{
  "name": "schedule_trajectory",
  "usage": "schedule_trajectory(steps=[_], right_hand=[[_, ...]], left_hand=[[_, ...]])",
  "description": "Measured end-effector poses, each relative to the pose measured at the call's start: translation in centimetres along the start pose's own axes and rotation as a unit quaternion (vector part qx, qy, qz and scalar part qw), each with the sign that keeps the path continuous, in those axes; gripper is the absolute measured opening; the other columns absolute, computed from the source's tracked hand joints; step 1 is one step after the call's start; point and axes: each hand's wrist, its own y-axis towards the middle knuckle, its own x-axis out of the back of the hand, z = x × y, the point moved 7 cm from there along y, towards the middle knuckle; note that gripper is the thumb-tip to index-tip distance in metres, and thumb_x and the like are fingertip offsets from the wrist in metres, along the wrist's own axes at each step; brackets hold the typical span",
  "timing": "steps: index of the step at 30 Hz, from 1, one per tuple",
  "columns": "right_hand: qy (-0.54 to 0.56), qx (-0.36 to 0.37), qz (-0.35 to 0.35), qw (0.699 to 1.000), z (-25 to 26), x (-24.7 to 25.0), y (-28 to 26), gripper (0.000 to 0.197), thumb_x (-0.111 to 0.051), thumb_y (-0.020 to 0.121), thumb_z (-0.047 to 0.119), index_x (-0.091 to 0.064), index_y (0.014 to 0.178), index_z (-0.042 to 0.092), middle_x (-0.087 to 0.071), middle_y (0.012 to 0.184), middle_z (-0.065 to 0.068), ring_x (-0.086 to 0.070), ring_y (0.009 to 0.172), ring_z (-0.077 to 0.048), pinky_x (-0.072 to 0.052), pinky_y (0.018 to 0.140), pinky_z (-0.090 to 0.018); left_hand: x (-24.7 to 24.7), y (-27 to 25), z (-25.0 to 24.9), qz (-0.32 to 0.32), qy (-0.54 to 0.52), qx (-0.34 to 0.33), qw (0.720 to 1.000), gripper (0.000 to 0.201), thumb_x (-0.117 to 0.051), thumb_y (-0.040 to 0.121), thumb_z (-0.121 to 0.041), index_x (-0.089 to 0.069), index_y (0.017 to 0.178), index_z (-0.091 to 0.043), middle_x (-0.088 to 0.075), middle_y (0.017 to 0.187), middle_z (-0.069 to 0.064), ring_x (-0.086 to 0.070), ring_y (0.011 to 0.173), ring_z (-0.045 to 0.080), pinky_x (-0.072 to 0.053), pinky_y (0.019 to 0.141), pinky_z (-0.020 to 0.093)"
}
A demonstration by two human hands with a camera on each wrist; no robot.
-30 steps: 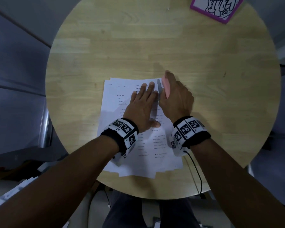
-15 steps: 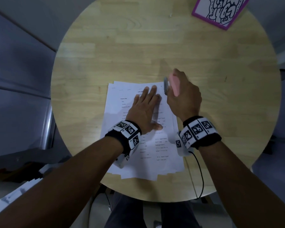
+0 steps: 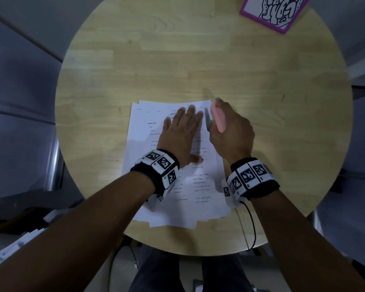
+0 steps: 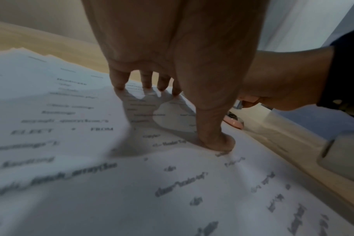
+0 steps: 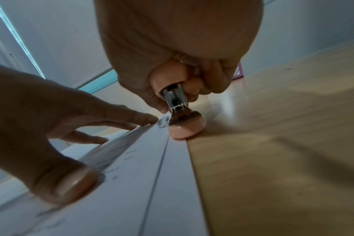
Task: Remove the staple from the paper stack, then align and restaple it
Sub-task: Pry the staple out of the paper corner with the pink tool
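Note:
A stack of printed white paper (image 3: 177,197) lies on the round wooden table (image 3: 198,60), its sheets fanned unevenly at the edges. My left hand (image 3: 181,131) lies flat on the upper part of the stack (image 4: 91,175), fingers straight, thumb (image 4: 214,140) pressing the page. My right hand (image 3: 232,131) grips a pink stapler (image 3: 218,120) at the stack's top right corner. In the right wrist view the stapler's metal mouth (image 5: 176,102) points down onto its pink base (image 5: 187,127) at the paper's (image 5: 131,191) right edge. I see no staple.
A purple-framed card with a black line drawing (image 3: 274,11) sits at the table's far right edge. A black cable (image 3: 251,224) runs from my right wristband over the near table edge. Bare wood (image 5: 273,159) stretches to the right of the paper.
Between the two earlier frames my right hand shifted the stapler slightly right along the top corner. My left hand stays flat on the paper.

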Motion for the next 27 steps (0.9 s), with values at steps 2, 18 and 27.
schedule_trajectory(steps=[2, 18, 27], right_hand=[[-0.01, -0.005, 0.003, 1.0, 0.1, 0.0, 0.0, 0.057, -0.062, 0.089, 0.033, -0.044, 0.143, 0.031, -0.07, 0.111, -0.003, -0.067, 0.095, -0.03, -0.052, 0.08, -0.037], [-0.054, 0.012, 0.007, 0.998, 0.7, -0.7, 0.1, 0.056, -0.057, 0.092, 0.03, -0.04, 0.145, 0.029, -0.068, 0.109, -0.006, -0.066, 0.089, -0.031, -0.05, 0.072, -0.037], [-0.089, 0.032, 0.01, 0.995, 1.0, -1.0, 0.9, 0.057, -0.054, 0.093, 0.029, -0.036, 0.147, 0.029, -0.066, 0.107, -0.008, -0.066, 0.083, -0.032, -0.05, 0.068, -0.038]], left_hand=[[0.3, 0.1, -0.1, -0.005, 0.022, 0.006, 1.0, 0.126, -0.069, 0.069, -0.068, 0.01, 0.155, -0.02, 0.011, 0.164, 0.005, 0.005, 0.152, 0.028, -0.011, 0.122, 0.051], [0.5, 0.3, -0.1, -0.006, 0.058, 0.013, 0.998, 0.13, -0.07, 0.064, -0.073, 0.007, 0.155, -0.02, 0.004, 0.164, 0.007, -0.004, 0.15, 0.031, -0.02, 0.117, 0.051], [0.4, 0.2, -0.2, 0.002, 0.057, 0.011, 0.998, 0.129, -0.067, 0.066, -0.074, 0.008, 0.155, -0.019, 0.007, 0.164, 0.007, -0.001, 0.151, 0.031, -0.017, 0.118, 0.052]])
